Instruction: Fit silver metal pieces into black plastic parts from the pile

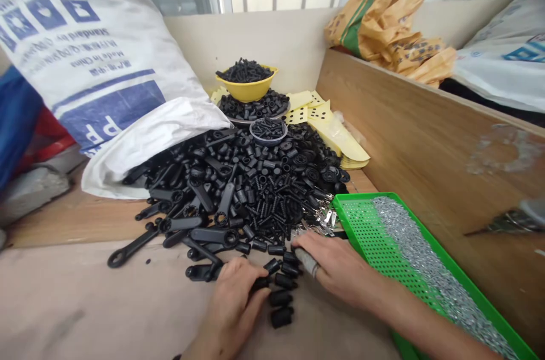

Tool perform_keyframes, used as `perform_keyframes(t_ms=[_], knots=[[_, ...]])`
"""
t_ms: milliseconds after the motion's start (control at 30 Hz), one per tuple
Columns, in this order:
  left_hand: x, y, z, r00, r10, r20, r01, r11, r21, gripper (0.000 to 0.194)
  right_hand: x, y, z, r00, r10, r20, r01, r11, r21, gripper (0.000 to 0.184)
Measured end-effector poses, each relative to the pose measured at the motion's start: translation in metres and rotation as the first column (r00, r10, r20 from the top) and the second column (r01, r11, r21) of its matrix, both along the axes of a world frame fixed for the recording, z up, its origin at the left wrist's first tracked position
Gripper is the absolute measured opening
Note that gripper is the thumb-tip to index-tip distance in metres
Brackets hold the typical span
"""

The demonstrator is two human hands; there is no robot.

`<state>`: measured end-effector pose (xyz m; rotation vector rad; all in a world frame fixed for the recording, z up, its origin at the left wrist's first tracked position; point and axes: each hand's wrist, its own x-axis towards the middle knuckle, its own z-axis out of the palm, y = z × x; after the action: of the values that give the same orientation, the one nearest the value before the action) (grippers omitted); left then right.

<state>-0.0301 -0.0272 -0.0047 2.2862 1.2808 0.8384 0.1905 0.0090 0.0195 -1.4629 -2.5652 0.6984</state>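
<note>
My left hand [236, 300] rests low in the middle of the worktop, thumb and fingers closed on a black plastic cylinder [260, 284] that is partly covered by the fingers. Just to its right, several similar black cylinders [281, 298] lie in a loose column. My right hand [330, 262] reaches to the near edge of the parts pile, its fingers curled down next to small metal clips [327, 218]. A grey wrap covers one of its fingers. What those fingertips hold, if anything, is hidden. Black plastic crank handles [215, 235] lie left of the cylinders.
A big heap of black parts [255, 178] spills from a white woven sack [106, 53]. Behind stand a yellow bowl [247, 89] and a small cup [269, 139] of screw-like pieces. At right, a green tray [361, 235] holds small silvery pieces beside a wooden partition [404, 116].
</note>
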Motion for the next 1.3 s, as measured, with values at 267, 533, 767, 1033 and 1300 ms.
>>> perform_keyframes(t_ms=[267, 533, 767, 1033, 1300], knots=[[-0.002, 0.002, 0.002, 0.982, -0.077, -0.172, 0.103, 0.983, 0.154, 0.017, -0.019, 0.032, 0.006, 0.938, -0.012, 0.345, -0.02, 0.996, 0.089, 0.03], [-0.015, 0.014, 0.004, 0.914, -0.011, -0.405, 0.073, 0.988, 0.137, 0.032, -0.039, 0.036, 0.001, 0.906, -0.068, 0.419, 0.016, 0.992, 0.126, 0.017], [-0.008, 0.021, 0.006, 0.871, 0.038, -0.489, -0.013, 0.998, 0.054, 0.028, -0.026, 0.021, 0.014, 0.919, 0.069, 0.388, -0.125, 0.985, 0.119, 0.022], [-0.007, 0.023, 0.018, 0.988, -0.099, -0.121, 0.101, 0.995, 0.009, 0.021, -0.026, -0.003, 0.017, 0.929, 0.283, 0.239, -0.336, 0.915, 0.222, 0.028], [0.006, 0.017, 0.024, 0.981, -0.11, 0.162, 0.144, 0.965, -0.221, 0.016, -0.015, -0.003, 0.011, 0.97, 0.243, 0.008, -0.241, 0.959, 0.147, 0.026]])
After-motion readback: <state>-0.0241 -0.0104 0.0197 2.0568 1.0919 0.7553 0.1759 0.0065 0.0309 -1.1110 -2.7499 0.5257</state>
